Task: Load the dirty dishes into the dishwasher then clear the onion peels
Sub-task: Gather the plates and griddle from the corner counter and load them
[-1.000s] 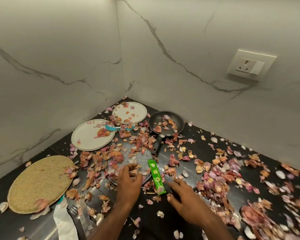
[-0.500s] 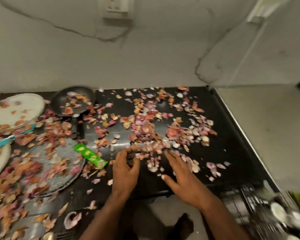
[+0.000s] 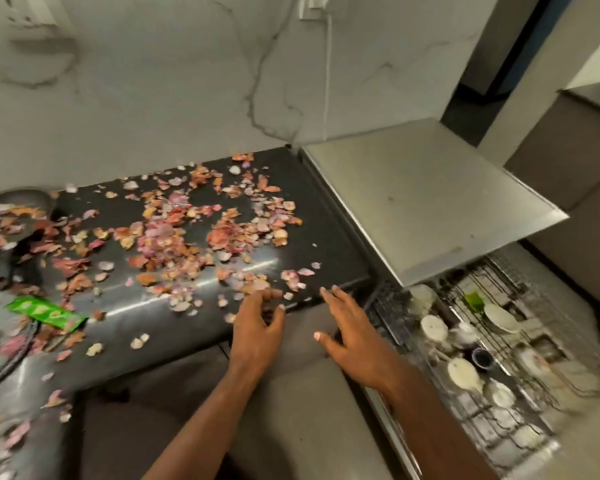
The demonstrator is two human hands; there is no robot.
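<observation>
Pink and brown onion peels (image 3: 194, 233) lie scattered over the black countertop (image 3: 326, 230). My left hand (image 3: 257, 327) hovers at the counter's front edge with relaxed fingers, touching a few peels and holding nothing. My right hand (image 3: 350, 334) is spread flat just off the counter's right front corner, empty. To the right, the dishwasher rack (image 3: 492, 358) is pulled out, with white cups and plates in it. A dark pan (image 3: 11, 209) with peels inside sits at the far left edge.
A green wrapper (image 3: 45, 311) lies on the counter at the left. The steel dishwasher top (image 3: 423, 199) adjoins the counter on the right. A marble wall with a white cable rises behind. Grey cabinet fronts (image 3: 291, 410) are below the counter.
The view has swung right, from the plates and pan to the dishwasher. Both hands moved right along the counter's front edge, and the right one is off its corner now.
</observation>
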